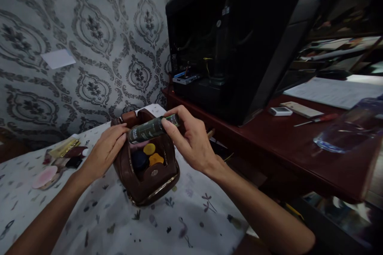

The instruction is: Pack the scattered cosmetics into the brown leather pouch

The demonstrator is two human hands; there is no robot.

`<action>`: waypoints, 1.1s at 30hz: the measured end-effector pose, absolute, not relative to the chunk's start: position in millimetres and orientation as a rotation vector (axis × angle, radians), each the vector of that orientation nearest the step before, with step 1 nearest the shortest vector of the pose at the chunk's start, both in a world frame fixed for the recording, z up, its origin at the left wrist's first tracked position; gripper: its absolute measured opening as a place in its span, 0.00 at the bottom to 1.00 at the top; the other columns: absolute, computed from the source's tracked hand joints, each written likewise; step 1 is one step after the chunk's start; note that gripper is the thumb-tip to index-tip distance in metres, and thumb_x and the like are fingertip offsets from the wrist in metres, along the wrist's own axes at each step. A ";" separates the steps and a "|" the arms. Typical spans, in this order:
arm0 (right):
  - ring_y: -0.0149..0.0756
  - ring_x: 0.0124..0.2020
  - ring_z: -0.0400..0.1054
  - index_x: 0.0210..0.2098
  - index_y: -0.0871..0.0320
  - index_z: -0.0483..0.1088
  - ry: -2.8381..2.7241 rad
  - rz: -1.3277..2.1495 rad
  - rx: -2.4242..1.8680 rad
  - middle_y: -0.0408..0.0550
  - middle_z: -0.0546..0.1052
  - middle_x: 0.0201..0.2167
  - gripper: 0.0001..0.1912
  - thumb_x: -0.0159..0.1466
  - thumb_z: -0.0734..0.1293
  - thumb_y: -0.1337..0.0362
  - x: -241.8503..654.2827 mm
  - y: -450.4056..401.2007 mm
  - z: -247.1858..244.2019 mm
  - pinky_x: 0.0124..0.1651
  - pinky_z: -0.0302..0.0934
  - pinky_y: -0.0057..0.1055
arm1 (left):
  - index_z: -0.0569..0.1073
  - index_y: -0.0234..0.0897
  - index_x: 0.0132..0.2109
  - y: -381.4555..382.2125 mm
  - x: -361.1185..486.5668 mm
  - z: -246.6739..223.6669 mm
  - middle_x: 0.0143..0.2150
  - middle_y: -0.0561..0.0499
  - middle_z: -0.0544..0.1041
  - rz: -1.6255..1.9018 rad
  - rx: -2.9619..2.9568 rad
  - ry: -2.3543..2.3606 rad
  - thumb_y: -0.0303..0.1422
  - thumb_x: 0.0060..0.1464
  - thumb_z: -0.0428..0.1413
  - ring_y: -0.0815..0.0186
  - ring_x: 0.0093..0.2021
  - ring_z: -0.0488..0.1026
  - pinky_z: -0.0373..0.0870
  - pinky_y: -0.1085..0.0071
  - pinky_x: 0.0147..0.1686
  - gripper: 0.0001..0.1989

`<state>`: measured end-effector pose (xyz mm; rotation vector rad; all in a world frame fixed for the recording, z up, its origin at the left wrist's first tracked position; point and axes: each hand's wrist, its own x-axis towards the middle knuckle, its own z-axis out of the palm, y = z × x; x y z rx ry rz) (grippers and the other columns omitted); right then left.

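A brown zippered bag (131,185) sits open on the patterned white cloth. Above its opening, my right hand (194,141) is closed around a dark green cylindrical bottle (146,130) with pale lettering, held tilted. My left hand (106,149) grips the bag's left rim, its fingertips close to the lower end of the bottle; the thumb is hidden. Inside the bag lie a yellow round item (149,149), an orange flower-shaped item (156,159) and a dark blue round item (140,160). Something pink shows behind them, partly covered by the bottle.
Several small cosmetics-like items and a pink round item (44,177) lie left on the cloth (119,227). A black open computer case (215,48) stands on the reddish-brown desk (299,159). A screwdriver (317,119), a small white device (280,111) and papers lie on the desk's right.
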<state>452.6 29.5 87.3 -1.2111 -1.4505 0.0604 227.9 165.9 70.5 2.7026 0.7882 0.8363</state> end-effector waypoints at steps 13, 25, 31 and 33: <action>0.32 0.24 0.62 0.39 0.56 0.65 -1.679 -0.098 -1.419 0.40 0.69 0.25 0.11 0.71 0.60 0.55 457.5 44.2 83.4 0.30 0.48 0.28 | 0.72 0.41 0.51 164.8 224.3 52.2 0.60 0.45 0.71 0.963 2.546 0.823 0.41 0.67 0.44 0.57 0.66 0.62 0.56 0.58 0.65 0.17; 0.44 0.40 0.74 0.50 0.56 0.68 -2.042 -0.131 -1.641 0.51 0.80 0.40 0.15 0.72 0.58 0.55 429.4 116.9 116.7 0.36 0.56 0.31 | 0.73 0.40 0.50 164.2 225.3 41.8 0.60 0.45 0.70 1.070 2.399 0.847 0.43 0.66 0.44 0.56 0.65 0.62 0.56 0.59 0.65 0.17; 0.46 0.45 0.74 0.49 0.57 0.69 -2.172 -0.059 -1.639 0.54 0.79 0.45 0.14 0.70 0.59 0.58 415.2 145.1 117.2 0.40 0.62 0.34 | 0.74 0.40 0.48 165.0 225.7 41.1 0.56 0.45 0.73 1.102 2.399 0.841 0.43 0.66 0.44 0.56 0.63 0.64 0.58 0.59 0.64 0.17; 0.47 0.47 0.73 0.49 0.57 0.69 -2.165 -0.048 -1.642 0.56 0.79 0.47 0.14 0.70 0.59 0.58 412.6 150.7 117.9 0.42 0.63 0.35 | 0.74 0.41 0.49 166.0 224.9 40.2 0.56 0.45 0.72 1.106 2.407 0.823 0.41 0.66 0.45 0.56 0.63 0.64 0.57 0.60 0.64 0.17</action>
